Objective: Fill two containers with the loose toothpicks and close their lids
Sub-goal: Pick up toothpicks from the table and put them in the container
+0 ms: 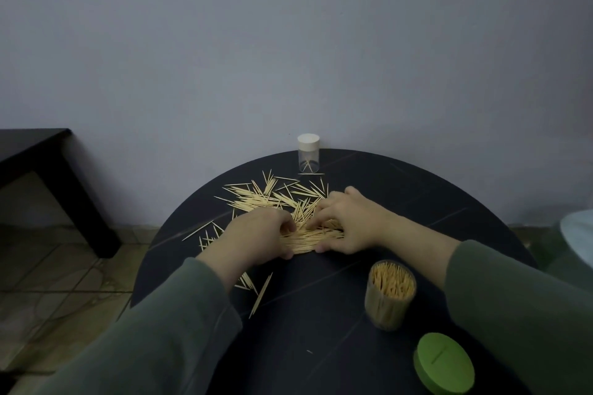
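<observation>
Two hands work the heap of loose toothpicks (pixel 288 215) in the head view, raking strays into one aligned bundle on the round black table (pixel 417 202). The left hand (pixel 256 234) curls its fingers round the bundle's near-left end, and the right hand (pixel 346 221) cups the other end, thumb low and fingers bent over the sticks. This looks like the gathering step for a second load: the open clear container (pixel 390 295) near the right forearm already stands packed, its green lid (pixel 444 362) lying beside it, while the small white-capped jar (pixel 308 153) at the far edge holds only a few. Next, the bundle needs squaring and lifting without spilling.
</observation>
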Tool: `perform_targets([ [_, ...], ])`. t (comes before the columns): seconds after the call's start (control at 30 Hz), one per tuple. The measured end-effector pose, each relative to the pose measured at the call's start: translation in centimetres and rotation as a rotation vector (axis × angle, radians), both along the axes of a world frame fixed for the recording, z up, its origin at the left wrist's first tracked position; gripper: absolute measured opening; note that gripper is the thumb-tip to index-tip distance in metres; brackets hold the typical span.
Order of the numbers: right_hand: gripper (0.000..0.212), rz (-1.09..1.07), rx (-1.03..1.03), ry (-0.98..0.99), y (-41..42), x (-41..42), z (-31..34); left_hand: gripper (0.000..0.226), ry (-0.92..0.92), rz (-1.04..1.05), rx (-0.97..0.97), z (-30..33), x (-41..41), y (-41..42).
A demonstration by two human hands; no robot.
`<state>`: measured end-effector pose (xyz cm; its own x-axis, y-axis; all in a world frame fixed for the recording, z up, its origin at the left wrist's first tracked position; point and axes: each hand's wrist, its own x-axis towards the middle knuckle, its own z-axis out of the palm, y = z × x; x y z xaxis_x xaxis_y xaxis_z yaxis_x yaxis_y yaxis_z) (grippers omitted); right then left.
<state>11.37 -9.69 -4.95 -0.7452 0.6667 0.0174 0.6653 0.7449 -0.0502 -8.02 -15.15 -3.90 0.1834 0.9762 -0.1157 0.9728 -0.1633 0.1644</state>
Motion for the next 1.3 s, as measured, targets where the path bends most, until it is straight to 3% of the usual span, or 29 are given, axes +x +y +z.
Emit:
perform_targets([
  [0.27, 0.032, -0.016, 0.135, 0.058, -1.7, 0.3, -0.6, 0.03, 0.006, 0.009, 0.018, 0.1, 0.1, 0.1],
  [0.4, 0.038, -0.085, 0.16, 0.004, -2.0, 0.2, -0.4, 0.027, 0.031, 0.023, 0.055, 0.1, 0.2, 0.2],
  [0.63, 0.032, -0.129, 0.213, -0.079, -2.5, 0.5, -0.1, 0.025, 0.092, 0.005, 0.085, 0.0, 0.7, 0.3],
  [0.9, 0.031, -0.208, 0.236, 0.029, -2.7, 1.1, -0.2, 0.025, 0.123, 0.027, 0.171, 0.1, 0.9, 0.2],
  [1.3, 0.032, -0.308, 0.197, 0.095, -2.7, 1.5, -0.2, 0.025, 0.006, 0.129, 0.193, -0.6, 1.2, 0.0],
])
